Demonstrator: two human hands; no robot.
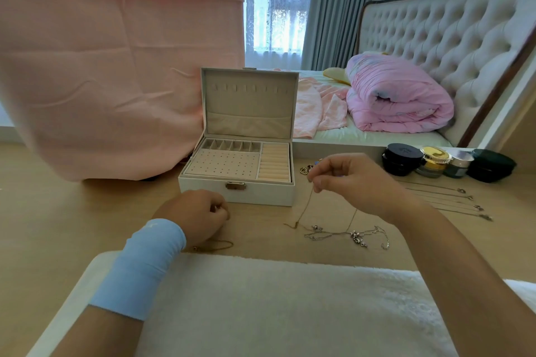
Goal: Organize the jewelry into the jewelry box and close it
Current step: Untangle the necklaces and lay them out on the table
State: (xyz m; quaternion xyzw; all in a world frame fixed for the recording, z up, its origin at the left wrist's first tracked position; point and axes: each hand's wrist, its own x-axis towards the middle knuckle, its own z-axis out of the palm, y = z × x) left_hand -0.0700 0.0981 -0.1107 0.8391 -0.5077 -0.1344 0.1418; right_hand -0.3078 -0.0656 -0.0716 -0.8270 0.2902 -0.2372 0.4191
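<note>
Gold chain (308, 204): pinched at its top, hanging near-vertical, lower end trailing on the table (72, 211).
Jewelry box (261, 197): open, lid upright, just left of and beyond the hanging chain; likely a short leftward carry.
Right hand (345, 180): fingertips clamped on the gold chain, nearer hand for the drop.
Left hand (200, 217): curled by the box's front left; grip on the second chain (220, 246) unclear.
Silver chains (348, 235): tangled, below the right hand.
Jars (401, 159): far right.
Writing: none legible.
</note>
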